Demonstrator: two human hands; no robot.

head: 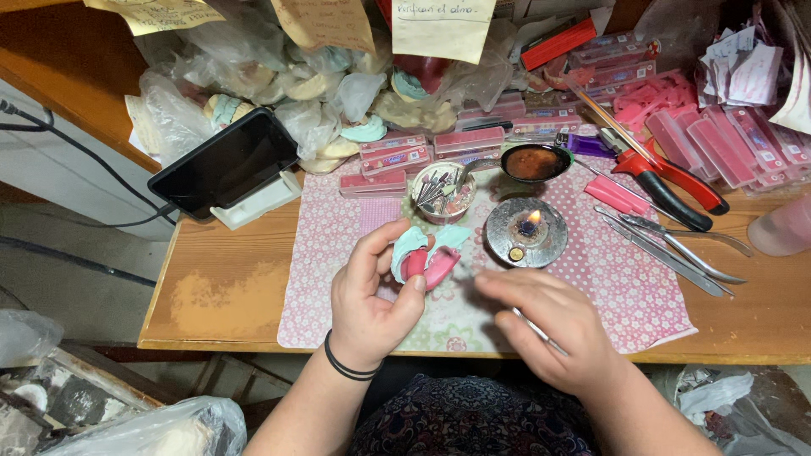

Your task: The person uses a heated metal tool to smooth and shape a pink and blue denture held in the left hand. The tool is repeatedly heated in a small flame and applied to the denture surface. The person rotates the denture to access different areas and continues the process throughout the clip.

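Paper notes (442, 28) hang above the wooden desk (228, 295); flat pink boxes (470, 140) lie stacked behind. Left hand (372, 295) grips a pink-and-teal dental model (427, 256) over the floral mat (608, 279). Right hand (549, 325) pinches a thin metal instrument (538, 328) near the lit burner (526, 232).

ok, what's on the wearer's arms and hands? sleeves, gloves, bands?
Both forearms are bare, with no sleeves in view. No gloves on either hand. The left hand has two thin black bands round the wrist. The right hand shows no band or watch; it is slightly blurred, so rings cannot be told.
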